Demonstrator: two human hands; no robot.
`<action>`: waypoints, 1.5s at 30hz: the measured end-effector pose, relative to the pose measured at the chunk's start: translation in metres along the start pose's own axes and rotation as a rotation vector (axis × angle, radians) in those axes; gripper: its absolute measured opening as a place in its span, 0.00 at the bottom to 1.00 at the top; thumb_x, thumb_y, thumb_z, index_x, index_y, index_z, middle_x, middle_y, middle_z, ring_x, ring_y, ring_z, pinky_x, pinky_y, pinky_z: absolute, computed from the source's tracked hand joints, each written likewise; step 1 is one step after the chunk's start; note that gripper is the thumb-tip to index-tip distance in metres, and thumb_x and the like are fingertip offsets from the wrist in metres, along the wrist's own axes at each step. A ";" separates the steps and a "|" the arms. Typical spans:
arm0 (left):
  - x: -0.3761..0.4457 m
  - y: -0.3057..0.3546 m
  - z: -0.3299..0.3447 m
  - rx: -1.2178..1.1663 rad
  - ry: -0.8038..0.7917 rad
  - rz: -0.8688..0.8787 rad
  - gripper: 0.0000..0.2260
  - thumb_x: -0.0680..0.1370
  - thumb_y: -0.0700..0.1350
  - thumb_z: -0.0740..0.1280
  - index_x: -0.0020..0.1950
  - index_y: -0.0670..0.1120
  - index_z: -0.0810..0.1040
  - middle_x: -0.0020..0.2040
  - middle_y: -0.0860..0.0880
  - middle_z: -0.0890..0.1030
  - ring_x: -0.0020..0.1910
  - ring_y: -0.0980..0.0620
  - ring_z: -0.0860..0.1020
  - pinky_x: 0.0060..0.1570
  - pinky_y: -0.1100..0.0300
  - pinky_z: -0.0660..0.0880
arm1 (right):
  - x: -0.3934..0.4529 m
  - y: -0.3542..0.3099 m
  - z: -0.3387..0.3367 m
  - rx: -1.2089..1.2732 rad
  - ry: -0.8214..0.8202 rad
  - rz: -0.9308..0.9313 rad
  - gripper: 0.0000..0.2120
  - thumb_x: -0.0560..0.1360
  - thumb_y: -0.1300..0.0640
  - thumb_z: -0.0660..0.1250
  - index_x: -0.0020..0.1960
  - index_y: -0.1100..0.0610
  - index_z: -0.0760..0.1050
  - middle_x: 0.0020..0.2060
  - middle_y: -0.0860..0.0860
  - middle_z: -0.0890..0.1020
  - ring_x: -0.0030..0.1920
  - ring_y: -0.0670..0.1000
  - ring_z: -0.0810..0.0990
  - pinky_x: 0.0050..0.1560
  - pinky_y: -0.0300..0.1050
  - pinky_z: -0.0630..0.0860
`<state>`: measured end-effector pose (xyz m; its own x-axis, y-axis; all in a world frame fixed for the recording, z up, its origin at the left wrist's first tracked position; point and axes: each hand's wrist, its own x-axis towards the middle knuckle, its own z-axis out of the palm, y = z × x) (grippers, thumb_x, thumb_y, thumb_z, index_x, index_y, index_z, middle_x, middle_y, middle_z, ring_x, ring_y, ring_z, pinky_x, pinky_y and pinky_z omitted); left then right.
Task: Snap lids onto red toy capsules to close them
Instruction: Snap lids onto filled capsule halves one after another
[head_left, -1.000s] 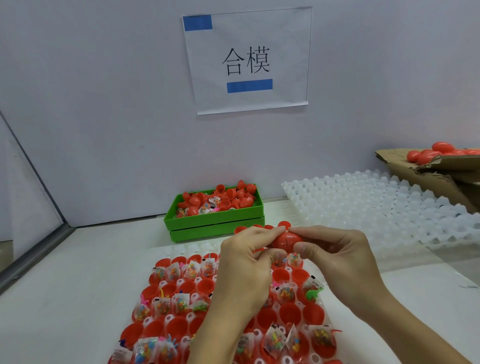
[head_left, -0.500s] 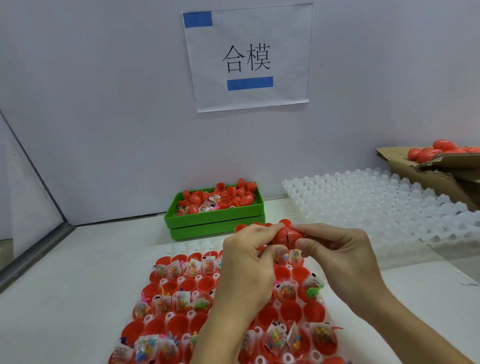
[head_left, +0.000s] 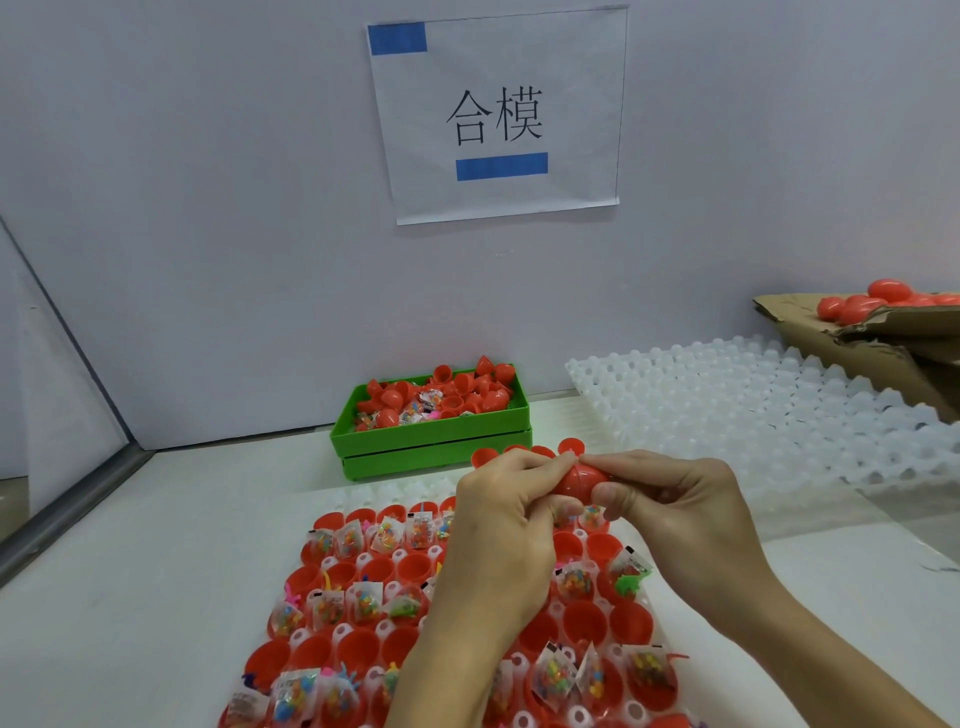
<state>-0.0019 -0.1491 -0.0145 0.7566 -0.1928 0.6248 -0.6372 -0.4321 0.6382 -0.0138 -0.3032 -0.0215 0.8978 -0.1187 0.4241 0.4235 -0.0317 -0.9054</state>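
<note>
Little has moved since a second ago: both hands are still raised over the far end of the tray, and the capsule (head_left: 577, 480) is held slightly higher, with the right fingertips shifted onto its top.

The left hand (head_left: 506, 530) is seen from its back, wrist low and fingers curled toward the capsule's left end, which is gripped and largely hidden. The right hand (head_left: 670, 512) is reached in from the right; its thumb is pressed under the capsule's right end and its forefinger is laid over the top, so that end is pinched.

The capsule is held in the air between the two hands, above the tray's far rows. Its long axis is laid roughly level, left to right, and a seam line is seen running round its middle. Whether the halves are fully snapped cannot be told.

Below, the tray (head_left: 363, 493) is filled with open red halves, many holding small toy bags. Bare white tabletop is seen to the left of the tray. A green bin (head_left: 431, 441) of loose halves is set beyond the tray by the wall. A white empty tray (head_left: 753, 405) is spread close on the right, with a cardboard box (head_left: 857, 338) of closed capsules behind it.
</note>
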 end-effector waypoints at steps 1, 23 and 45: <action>0.000 0.000 0.000 -0.009 0.000 -0.008 0.16 0.78 0.29 0.65 0.62 0.42 0.82 0.49 0.52 0.82 0.42 0.62 0.83 0.45 0.71 0.77 | 0.000 0.000 0.000 -0.002 0.001 -0.001 0.13 0.69 0.72 0.72 0.48 0.58 0.86 0.40 0.54 0.86 0.37 0.53 0.82 0.42 0.40 0.81; 0.002 0.014 0.001 -0.354 0.112 -0.218 0.17 0.71 0.33 0.76 0.54 0.51 0.85 0.42 0.54 0.85 0.42 0.58 0.84 0.42 0.69 0.78 | 0.003 -0.008 0.001 0.062 0.013 -0.015 0.12 0.66 0.63 0.72 0.48 0.55 0.85 0.42 0.52 0.87 0.44 0.52 0.86 0.46 0.39 0.82; 0.000 0.008 0.005 -0.293 0.062 -0.214 0.15 0.74 0.30 0.71 0.55 0.48 0.85 0.44 0.60 0.86 0.44 0.61 0.83 0.43 0.71 0.78 | 0.005 -0.005 -0.005 0.022 0.002 -0.070 0.14 0.68 0.74 0.72 0.47 0.58 0.85 0.42 0.52 0.87 0.44 0.50 0.86 0.46 0.36 0.80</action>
<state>-0.0059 -0.1570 -0.0116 0.8728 -0.0678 0.4834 -0.4871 -0.1842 0.8537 -0.0119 -0.3088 -0.0154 0.8655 -0.1187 0.4866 0.4881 -0.0181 -0.8726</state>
